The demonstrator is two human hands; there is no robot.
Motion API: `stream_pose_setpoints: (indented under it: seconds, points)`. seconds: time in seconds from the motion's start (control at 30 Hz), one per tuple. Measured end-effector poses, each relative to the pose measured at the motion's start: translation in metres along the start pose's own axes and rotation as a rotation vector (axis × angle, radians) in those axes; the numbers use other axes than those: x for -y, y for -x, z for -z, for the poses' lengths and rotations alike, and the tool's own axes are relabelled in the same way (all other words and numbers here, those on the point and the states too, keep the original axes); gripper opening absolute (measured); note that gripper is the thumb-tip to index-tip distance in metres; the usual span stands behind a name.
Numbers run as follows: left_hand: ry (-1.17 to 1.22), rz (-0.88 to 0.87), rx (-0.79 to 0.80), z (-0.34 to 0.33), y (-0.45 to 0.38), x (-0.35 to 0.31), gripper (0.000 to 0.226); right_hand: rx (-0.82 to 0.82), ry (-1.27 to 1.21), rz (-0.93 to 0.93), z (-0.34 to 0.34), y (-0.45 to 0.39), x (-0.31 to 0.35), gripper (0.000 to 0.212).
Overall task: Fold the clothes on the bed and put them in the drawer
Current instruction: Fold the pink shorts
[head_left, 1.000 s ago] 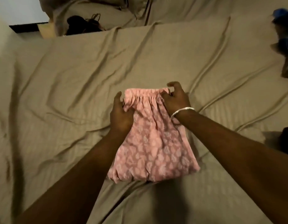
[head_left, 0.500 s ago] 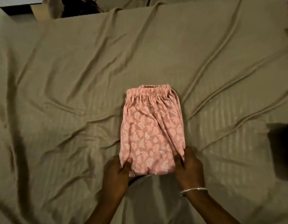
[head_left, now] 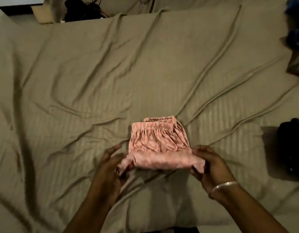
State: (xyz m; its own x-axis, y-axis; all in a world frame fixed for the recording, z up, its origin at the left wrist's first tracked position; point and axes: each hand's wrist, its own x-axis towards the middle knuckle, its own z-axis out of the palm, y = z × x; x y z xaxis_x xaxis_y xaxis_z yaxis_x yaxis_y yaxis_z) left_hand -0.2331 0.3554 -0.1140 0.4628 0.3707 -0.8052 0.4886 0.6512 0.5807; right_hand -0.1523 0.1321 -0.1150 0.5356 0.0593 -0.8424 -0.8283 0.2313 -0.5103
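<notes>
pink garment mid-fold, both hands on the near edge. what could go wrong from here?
1. The left hand pinches only a bunched corner of the pink garment; that grip could slip and let the fold open.
2. The two waistband layers at the far end sit offset, so the finished fold may come out uneven.
3. The bed sheet is heavily wrinkled, so the garment may not press flat.

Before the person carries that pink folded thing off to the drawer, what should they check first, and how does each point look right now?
1. Both hands on the pink printed garment: ok, left hand and right hand grip its near ends.
2. Fold compact: ok, elastic waistband on top.
3. Loose ends tucked: not ok, fabric bunches out at the left fingers.
4. Garment clear of the bedsheet: cannot tell.
5. Drawer open: cannot tell, not in view.
6. Other clothes left: not ok, blue clothing lies at the right edge.
</notes>
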Motion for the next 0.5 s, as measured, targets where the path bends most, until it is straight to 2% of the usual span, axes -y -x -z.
stream_pose_setpoints:
  seconds: [0.1,0.17,0.23,0.27,0.33,0.37,0.43,0.5]
  points:
    - [0.086,-0.062,0.109,-0.027,-0.029,-0.021,0.02,0.041,-0.233,0.021,-0.024,-0.032,0.021,0.02]
    - [0.101,-0.135,0.115,-0.039,-0.051,-0.024,0.025,0.104,-0.201,0.048,-0.035,-0.048,0.031,0.026]
    - [-0.072,-0.278,0.049,-0.047,-0.065,-0.016,0.034,0.055,-0.11,0.172,-0.044,-0.066,0.031,0.014]
    - [-0.248,-0.375,-0.027,-0.048,-0.068,-0.008,0.037,-0.031,-0.01,0.306,-0.045,-0.073,0.026,0.018]
    - [-0.639,-0.538,-0.203,-0.049,-0.07,0.011,0.044,-0.291,0.339,0.65,-0.044,-0.083,0.01,0.021]
    - [-0.744,-0.592,-0.256,-0.047,-0.075,0.021,0.054,-0.377,0.509,0.801,-0.044,-0.086,-0.001,0.022]
    - [-0.738,-0.599,-0.229,-0.046,-0.082,0.029,0.069,-0.422,0.793,0.913,-0.05,-0.09,-0.021,0.047]
    - [-0.718,-0.578,-0.209,-0.051,-0.091,0.031,0.068,-0.462,0.954,0.878,-0.059,-0.1,-0.033,0.058]
